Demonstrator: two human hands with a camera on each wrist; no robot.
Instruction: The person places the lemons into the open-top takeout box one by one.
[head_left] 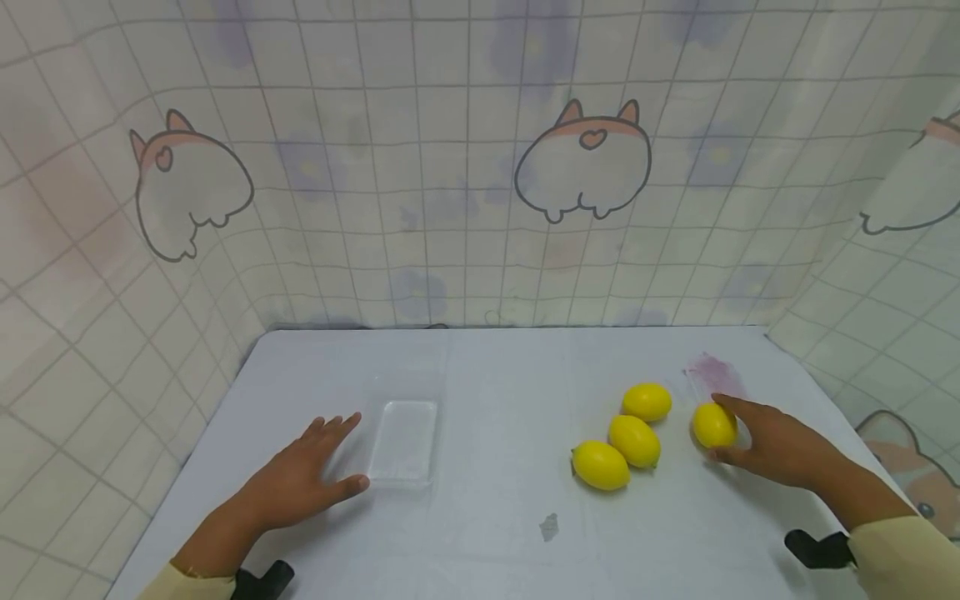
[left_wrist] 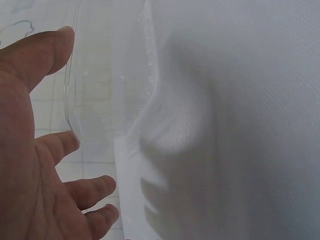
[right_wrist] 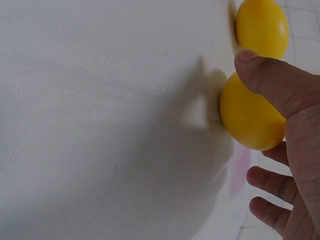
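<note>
My right hand (head_left: 776, 443) pinches a yellow lemon (head_left: 712, 426) between thumb and index finger, at the right side of the white table. In the right wrist view, the thumb lies across this lemon (right_wrist: 252, 115) while the other fingers are spread behind it. Three more lemons (head_left: 634, 441) lie in a slanting row to its left. On the table's left half, my left hand (head_left: 300, 479) reaches toward a clear plastic box (head_left: 405, 442), its fingers spread. The left wrist view has the thumb and index fingertip right at the box's rim (left_wrist: 67, 95).
A grey patch (head_left: 549, 527) marks the white table (head_left: 495, 417) near the front, and a pink stain (head_left: 712, 375) lies behind the right hand. Grid-patterned cloth (head_left: 465, 167) with cartoon animals walls the back and both sides.
</note>
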